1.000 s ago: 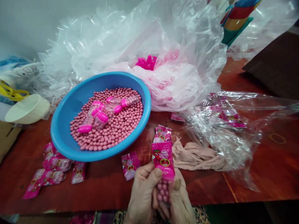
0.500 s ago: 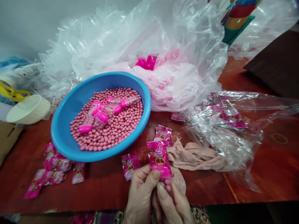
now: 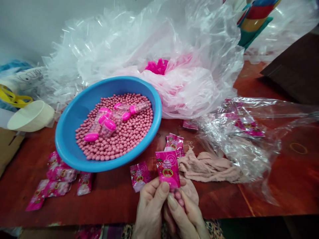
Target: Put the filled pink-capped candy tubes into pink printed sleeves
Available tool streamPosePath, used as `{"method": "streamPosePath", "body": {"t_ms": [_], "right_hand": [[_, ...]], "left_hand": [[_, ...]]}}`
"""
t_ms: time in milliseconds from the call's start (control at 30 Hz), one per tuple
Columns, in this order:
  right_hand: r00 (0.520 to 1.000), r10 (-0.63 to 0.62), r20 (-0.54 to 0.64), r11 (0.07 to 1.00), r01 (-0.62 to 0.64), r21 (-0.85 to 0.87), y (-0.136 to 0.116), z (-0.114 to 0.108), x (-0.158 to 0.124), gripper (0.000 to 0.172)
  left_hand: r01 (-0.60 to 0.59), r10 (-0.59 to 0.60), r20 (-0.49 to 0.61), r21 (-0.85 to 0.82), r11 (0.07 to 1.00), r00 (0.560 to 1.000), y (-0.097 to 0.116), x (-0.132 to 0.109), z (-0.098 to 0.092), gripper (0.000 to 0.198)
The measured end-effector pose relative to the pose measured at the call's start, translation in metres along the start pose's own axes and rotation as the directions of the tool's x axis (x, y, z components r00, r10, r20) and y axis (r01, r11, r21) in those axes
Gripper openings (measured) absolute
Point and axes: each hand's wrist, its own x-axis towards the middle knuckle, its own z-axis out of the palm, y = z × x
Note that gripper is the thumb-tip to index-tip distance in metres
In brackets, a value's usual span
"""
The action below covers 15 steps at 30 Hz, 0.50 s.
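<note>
Between my two hands is a tube of pink candy balls with a pink printed wrapper (image 3: pixel 167 168) standing up from its top. My left hand (image 3: pixel 151 204) pinches the wrapper's lower edge between thumb and fingers. Lower down, my right hand (image 3: pixel 183 212) is closed around the tube, where several candy balls (image 3: pixel 177 196) show; the tube's bottom is hidden by the fingers. Just left of my left hand lies a wrapped candy packet (image 3: pixel 139 176), and behind the held wrapper is another packet (image 3: pixel 175 143). A beige cloth (image 3: pixel 211 167) is crumpled to the right.
A blue basin (image 3: pixel 67 154) holds pink candy balls and several pink-capped clear tubes (image 3: pixel 108 124). Finished-looking packets (image 3: pixel 61 174) lie at the left. Clear plastic bags (image 3: pixel 149 36) are heaped behind, and a white scoop-like cup (image 3: pixel 32 116) stands at far left.
The held wrapper's upper part is flatter and more upright, tilted slightly toward the left. Both hands keep nearly the same place and grip.
</note>
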Motion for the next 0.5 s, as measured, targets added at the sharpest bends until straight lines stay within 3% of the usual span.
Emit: {"method": "streamPosePath", "body": {"t_ms": [167, 300, 433, 500], "right_hand": [[0.997, 0.045, -0.07, 0.998, -0.048, -0.036, 0.003, 0.004, 0.004, 0.054], [0.998, -0.054, 0.023, 0.998, 0.054, -0.011, 0.001, 0.009, 0.008, 0.052], [0.991, 0.077, -0.111, 0.996, -0.072, 0.047, 0.003, 0.012, 0.002, 0.05], [0.978, 0.14, -0.153, 0.986, -0.124, 0.11, 0.003, 0.013, -0.001, 0.045]], "left_hand": [[0.001, -0.001, -0.01, -0.03, 1.0, 1.0, -0.003, -0.001, -0.003, 0.028], [-0.063, 0.053, -0.095, -0.104, 0.993, 0.994, 0.001, -0.004, 0.002, 0.022], [-0.135, 0.102, -0.214, -0.146, 0.98, 0.972, -0.001, -0.009, 0.009, 0.018], [-0.117, 0.076, -0.242, -0.159, 0.98, 0.967, -0.003, -0.009, 0.011, 0.018]]}}
